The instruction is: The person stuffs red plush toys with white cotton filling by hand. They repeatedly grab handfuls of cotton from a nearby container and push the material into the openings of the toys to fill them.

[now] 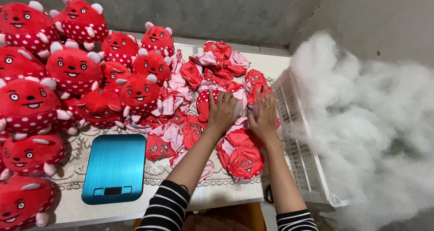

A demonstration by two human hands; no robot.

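Your left hand [222,110] and right hand [263,113] press flat, fingers open, gripping nothing, on unstuffed red toy skins [235,140] mid-table. White crate [303,163] crowds right edge; blue scale [115,167] near front edge.

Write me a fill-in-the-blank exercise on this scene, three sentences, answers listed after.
1. Both hands, left hand and right hand, rest on flat, unstuffed toy skins coloured ____.
2. The kitchen scale on the table is coloured ____.
3. The white stuffing fibre is piled to the person's ____.

Answers: red; blue; right
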